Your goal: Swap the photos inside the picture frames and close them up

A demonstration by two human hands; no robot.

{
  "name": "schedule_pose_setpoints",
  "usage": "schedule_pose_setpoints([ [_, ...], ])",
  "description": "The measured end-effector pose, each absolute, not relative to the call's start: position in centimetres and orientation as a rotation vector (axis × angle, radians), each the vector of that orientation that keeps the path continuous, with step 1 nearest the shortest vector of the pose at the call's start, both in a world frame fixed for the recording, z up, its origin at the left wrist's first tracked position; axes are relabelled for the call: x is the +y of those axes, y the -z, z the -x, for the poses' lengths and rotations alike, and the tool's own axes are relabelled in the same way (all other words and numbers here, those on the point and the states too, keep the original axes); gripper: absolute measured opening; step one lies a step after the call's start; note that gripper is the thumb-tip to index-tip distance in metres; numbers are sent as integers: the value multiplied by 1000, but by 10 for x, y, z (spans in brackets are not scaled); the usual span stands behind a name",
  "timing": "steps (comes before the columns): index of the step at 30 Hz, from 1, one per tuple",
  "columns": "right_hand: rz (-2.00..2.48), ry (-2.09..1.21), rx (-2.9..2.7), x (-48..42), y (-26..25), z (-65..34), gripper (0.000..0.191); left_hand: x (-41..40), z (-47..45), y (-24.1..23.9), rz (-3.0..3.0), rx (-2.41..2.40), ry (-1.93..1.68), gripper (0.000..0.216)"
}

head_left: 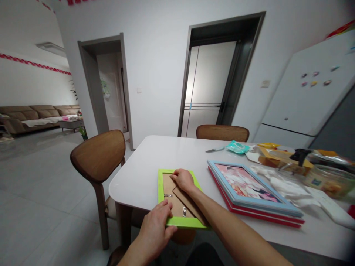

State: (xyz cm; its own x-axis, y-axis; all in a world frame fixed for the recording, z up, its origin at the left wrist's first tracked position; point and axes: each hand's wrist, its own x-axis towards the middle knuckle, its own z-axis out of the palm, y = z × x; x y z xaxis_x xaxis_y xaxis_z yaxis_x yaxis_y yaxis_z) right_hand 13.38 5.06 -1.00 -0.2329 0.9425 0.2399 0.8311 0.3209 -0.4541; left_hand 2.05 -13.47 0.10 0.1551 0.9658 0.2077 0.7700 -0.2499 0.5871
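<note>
A green picture frame (pixel 161 186) lies face down on the white table (pixel 172 151), its brown backing board and small metal clips showing. My left hand (pixel 156 223) grips the frame's near edge, with fingers curled over the green border. My right hand (pixel 182 180) rests on the far end of the backing, fingers bent and pressing near the top edge. My right forearm crosses over the backing's stand.
A blue frame (pixel 249 186) with a photo lies stacked on a red frame (pixel 266 214) to the right. Wipes packet (pixel 237 147), cloth, jar and bags crowd the table's right side. Two wooden chairs (pixel 98 155) stand at the table. A fridge (pixel 307 92) is at the right.
</note>
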Motion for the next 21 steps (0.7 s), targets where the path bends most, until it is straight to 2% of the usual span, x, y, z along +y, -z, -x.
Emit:
schedule_pose_setpoints([
  [8,1743,-326,-2000,62,7,-127,12,-141,-26,-5,-2077,1729,-734,29],
  [14,1717,-408,-1936,60,4,-128,8,-144,-20,-8,-2083,1756,-689,37],
  [19,1518,-503,-1936,50,-6,-140,26,-141,-36,-14,-2146,1798,-575,42],
  [21,1435,-547,-1928,43,-9,-152,27,-137,-48,-15,-2201,1749,-565,43],
])
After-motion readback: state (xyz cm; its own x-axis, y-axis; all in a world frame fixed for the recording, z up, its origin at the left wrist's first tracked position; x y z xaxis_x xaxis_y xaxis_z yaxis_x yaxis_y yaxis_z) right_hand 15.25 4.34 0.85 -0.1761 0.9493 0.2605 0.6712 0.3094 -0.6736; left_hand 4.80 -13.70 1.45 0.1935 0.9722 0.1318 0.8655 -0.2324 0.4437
